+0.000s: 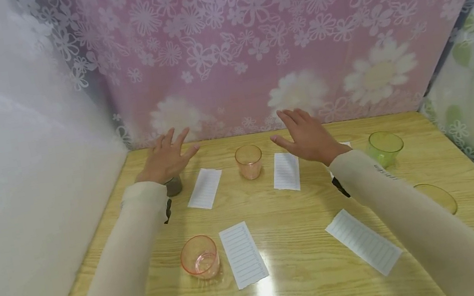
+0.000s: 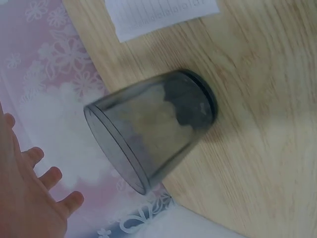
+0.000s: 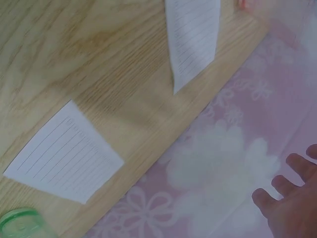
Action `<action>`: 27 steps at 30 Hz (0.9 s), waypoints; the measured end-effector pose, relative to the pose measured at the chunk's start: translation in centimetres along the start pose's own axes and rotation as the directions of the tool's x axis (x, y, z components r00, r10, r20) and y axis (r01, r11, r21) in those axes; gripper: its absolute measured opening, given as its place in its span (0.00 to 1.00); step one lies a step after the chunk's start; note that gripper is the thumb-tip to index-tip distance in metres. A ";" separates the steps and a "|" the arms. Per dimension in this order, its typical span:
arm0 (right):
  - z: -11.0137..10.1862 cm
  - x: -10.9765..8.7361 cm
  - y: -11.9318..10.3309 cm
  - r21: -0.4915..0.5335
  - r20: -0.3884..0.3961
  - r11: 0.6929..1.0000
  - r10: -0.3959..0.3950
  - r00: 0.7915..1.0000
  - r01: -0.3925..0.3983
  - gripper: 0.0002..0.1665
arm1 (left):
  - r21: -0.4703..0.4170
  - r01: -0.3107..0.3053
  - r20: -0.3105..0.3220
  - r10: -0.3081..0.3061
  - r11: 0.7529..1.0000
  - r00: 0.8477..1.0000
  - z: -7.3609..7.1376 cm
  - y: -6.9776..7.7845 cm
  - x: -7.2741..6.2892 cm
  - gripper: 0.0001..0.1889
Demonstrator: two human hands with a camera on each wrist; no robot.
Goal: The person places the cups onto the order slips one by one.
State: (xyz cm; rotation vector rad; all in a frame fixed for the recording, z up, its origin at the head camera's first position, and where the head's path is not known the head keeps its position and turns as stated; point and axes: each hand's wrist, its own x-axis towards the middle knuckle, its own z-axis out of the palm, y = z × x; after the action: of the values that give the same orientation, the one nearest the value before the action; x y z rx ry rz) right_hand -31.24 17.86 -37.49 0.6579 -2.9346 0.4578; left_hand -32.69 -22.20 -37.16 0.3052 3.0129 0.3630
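My left hand (image 1: 166, 159) hovers over the table's back left, fingers spread and holding nothing. Just below it stands a dark grey see-through cup (image 2: 153, 129), mostly hidden by the hand and cuff in the head view. My right hand (image 1: 310, 136) is held up at the back right, its fingers extended with nothing in them. Between the two hands is a pale orange-pink cup (image 1: 249, 162). Lined paper slips lie on either side of that cup, one on the left (image 1: 205, 189) and another on the right (image 1: 286, 171). A further slip (image 3: 64, 153) is partly covered by my right wrist in the head view.
A pink-rimmed clear cup (image 1: 200, 258) stands front left beside a paper slip (image 1: 244, 254). Another slip (image 1: 364, 242) lies front right. On the right are a green cup (image 1: 384, 148) and a yellow cup (image 1: 438, 196), partly behind my sleeve. A flowered curtain (image 1: 252, 65) borders the back edge.
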 end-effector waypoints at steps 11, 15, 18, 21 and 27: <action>1.6 1.8 -3.8 -0.013 -0.008 0.998 -0.054 0.999 0.053 0.52 | -0.038 -0.009 -0.021 0.008 0.999 1.000 -0.5 -2.8 -1.3 0.44; 1.9 2.0 -5.3 -0.002 -0.011 0.997 -0.081 0.997 0.081 0.54 | -0.083 -0.048 -0.035 0.045 0.995 0.998 -0.6 -3.9 -1.5 0.44; 2.4 2.3 -6.0 -0.009 -0.009 0.995 -0.096 0.995 0.096 0.54 | -0.115 -0.084 -0.044 0.079 0.990 0.996 -0.6 -4.6 -2.0 0.44; 3.0 2.7 -6.6 -0.023 -0.001 0.994 -0.106 0.994 0.106 0.55 | -0.134 -0.104 -0.044 0.099 0.986 0.994 -0.6 -5.1 -2.7 0.45; 3.8 3.0 -7.9 -0.014 0.022 0.995 -0.103 0.994 0.103 0.55 | -0.169 -0.088 -0.028 0.085 0.982 0.996 -0.5 -5.7 -3.6 0.46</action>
State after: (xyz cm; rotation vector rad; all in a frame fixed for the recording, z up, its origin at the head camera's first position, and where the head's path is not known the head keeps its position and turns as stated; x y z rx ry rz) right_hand -30.64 8.71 -38.52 0.8125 -2.9033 0.4204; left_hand -30.31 -28.52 -37.85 0.4208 2.9686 0.6297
